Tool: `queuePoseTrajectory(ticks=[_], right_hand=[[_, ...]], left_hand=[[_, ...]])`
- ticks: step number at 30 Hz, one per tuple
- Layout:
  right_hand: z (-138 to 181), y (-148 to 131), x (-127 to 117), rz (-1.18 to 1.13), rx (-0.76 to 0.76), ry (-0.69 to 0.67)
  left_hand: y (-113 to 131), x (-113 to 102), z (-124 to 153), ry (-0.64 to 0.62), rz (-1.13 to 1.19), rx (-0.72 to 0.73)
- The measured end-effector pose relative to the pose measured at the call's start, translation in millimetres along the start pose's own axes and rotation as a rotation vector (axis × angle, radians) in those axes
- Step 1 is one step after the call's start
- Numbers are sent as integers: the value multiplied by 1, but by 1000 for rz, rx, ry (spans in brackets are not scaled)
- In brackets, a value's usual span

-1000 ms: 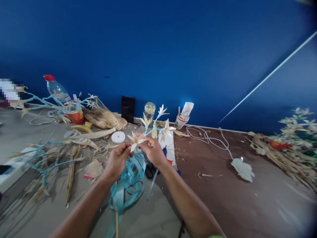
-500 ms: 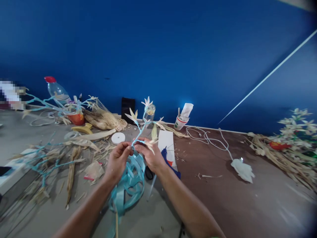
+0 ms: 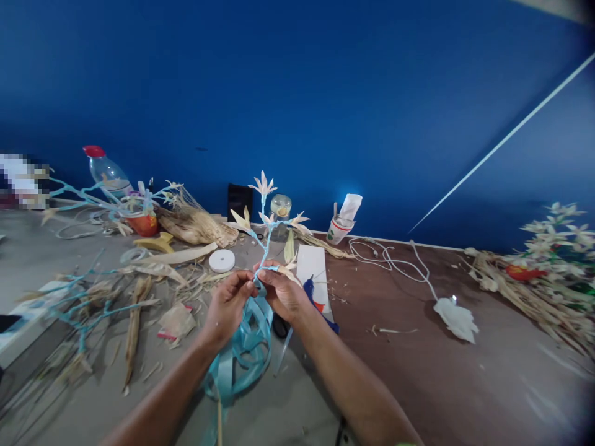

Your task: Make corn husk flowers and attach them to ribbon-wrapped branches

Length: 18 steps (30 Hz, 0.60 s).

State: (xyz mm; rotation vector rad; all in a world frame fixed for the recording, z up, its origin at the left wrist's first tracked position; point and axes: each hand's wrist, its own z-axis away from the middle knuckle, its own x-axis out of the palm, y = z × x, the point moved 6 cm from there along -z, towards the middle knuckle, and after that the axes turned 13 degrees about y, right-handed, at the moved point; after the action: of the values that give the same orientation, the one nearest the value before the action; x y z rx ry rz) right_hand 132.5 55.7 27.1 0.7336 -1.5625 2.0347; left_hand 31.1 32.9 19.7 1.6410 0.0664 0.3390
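An artificial flower branch [image 3: 266, 244] stands upright between my hands, its stem wrapped in light blue and its tips carrying pale, pointed petals. The fingertips of my left hand [image 3: 231, 303] are closed at the lower end of the stem. My right hand [image 3: 284, 296] pinches that stem just above, thumb against it, and a low side flower lies over the fingers. From between both hands a light blue ribbon [image 3: 256, 331] hangs in loose loops to the table. Exactly which fingers grip the ribbon is hidden.
A blue glue gun [image 3: 308, 286] lies on white card [image 3: 312, 257] beside my right hand. Left are a white roll [image 3: 222, 260], dried husks [image 3: 195, 223], more blue branches [image 3: 88, 316] and a red pot [image 3: 143, 224]. Behind stand a glass jar [image 3: 281, 205] and a cup [image 3: 339, 229].
The branch has moved slightly right and lower and has turned, so its flowers face differently. My left hand has shifted a little right; both hands keep their pinch.
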Motion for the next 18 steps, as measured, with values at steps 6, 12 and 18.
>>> queuePoseTrajectory(ticks=[6,12,18], right_hand=[[-2,3,-6,9,63,17],[-2,0,-5,1,39,-9],[-2,-2,-5,1,12,10]], left_hand=[[-2,4,1,-16,24,-43],[2,4,1,-1,-17,29],[3,6,2,-2,-7,28]])
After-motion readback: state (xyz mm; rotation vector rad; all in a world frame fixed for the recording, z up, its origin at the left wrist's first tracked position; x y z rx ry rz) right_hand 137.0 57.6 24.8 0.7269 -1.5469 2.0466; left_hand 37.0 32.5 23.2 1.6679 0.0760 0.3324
